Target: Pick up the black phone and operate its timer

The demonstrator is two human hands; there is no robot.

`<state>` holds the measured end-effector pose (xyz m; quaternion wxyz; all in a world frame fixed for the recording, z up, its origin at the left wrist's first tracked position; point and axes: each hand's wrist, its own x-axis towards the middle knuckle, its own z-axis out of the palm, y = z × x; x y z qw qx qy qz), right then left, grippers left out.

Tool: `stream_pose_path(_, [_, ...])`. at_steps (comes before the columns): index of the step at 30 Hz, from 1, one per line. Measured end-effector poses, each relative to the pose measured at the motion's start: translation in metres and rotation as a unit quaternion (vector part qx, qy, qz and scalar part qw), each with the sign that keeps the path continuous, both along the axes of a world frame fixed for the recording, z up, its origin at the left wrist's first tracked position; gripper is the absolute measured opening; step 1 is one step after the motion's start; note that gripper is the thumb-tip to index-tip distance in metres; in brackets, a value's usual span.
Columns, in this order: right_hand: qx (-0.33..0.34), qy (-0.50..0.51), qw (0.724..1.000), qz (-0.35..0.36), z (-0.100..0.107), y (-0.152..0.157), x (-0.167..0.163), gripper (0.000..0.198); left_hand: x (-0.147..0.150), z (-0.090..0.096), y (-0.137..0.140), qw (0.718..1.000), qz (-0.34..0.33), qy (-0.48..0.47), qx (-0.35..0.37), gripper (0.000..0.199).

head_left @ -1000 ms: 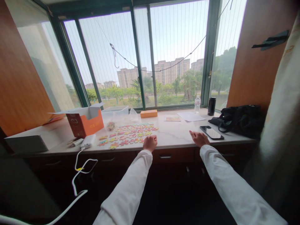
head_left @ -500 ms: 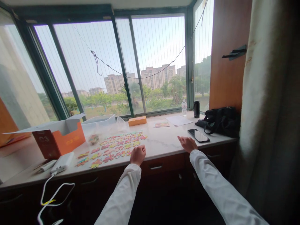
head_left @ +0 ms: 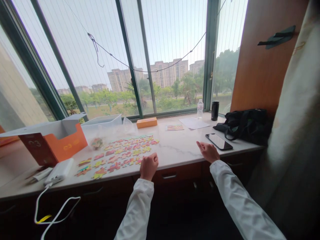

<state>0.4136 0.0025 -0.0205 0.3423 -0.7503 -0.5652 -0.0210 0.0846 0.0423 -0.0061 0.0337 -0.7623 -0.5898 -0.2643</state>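
Observation:
My left hand (head_left: 148, 165) rests as a closed fist on the front edge of the pale stone counter (head_left: 180, 146), just right of several colourful jigsaw pieces (head_left: 120, 154) spread flat. Whether the fist holds a piece I cannot see. My right hand (head_left: 208, 151) lies on the counter with fingers loosely curled and apart, holding nothing. A dark phone (head_left: 219, 141) lies just beyond it to the right. Both arms wear white sleeves.
An open orange box (head_left: 53, 141), a clear plastic tub (head_left: 101, 122) and a bag sit at the left. A white power bank (head_left: 59, 171) with a dangling cable lies near the front edge. Further back are an orange box (head_left: 146, 122), papers, a water bottle (head_left: 200, 108), a black cup (head_left: 214, 110) and a black bag (head_left: 246, 126).
The view has shifted closer to the counter and swung slightly. Both hands stay in nearly the same spots on the counter edge; nothing was picked up or let go.

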Motion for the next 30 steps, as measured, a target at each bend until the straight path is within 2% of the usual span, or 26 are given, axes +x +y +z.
stream_pose_path(4, [0.037,0.027,0.999,-0.011,-0.002,0.0,0.003,0.053,0.0,-0.003,0.001,1.0,0.006,0.005,-0.004,0.02])
stream_pose_path(10, [0.097,0.118,0.988,-0.032,-0.002,-0.004,0.017,0.048,-0.004,-0.009,0.002,1.0,-0.011,0.011,-0.019,0.021])
stream_pose_path(13, [0.126,0.088,0.981,-0.116,-0.002,-0.009,0.045,0.047,-0.005,-0.011,0.003,1.0,-0.003,0.007,-0.025,0.021])
stream_pose_path(16, [0.149,0.021,0.969,-0.196,-0.008,-0.013,0.087,0.055,-0.005,-0.014,0.003,0.999,-0.006,0.011,-0.032,0.021])
stream_pose_path(18, [0.117,-0.009,0.966,-0.229,-0.014,-0.013,0.114,0.062,-0.005,-0.017,0.004,0.999,-0.005,0.017,-0.034,0.021])
stream_pose_path(21, [0.041,-0.025,0.971,-0.236,-0.024,-0.008,0.138,0.075,-0.006,-0.021,0.005,0.999,-0.006,0.021,-0.025,0.021])
stream_pose_path(25, [-0.01,-0.023,0.978,-0.208,-0.031,0.0,0.133,0.087,-0.007,-0.026,0.004,0.999,-0.031,0.014,0.036,0.024])
stream_pose_path(30, [-0.029,-0.075,0.978,-0.19,-0.036,0.006,0.117,0.096,-0.009,-0.04,0.007,0.988,-0.063,0.005,0.144,0.028])
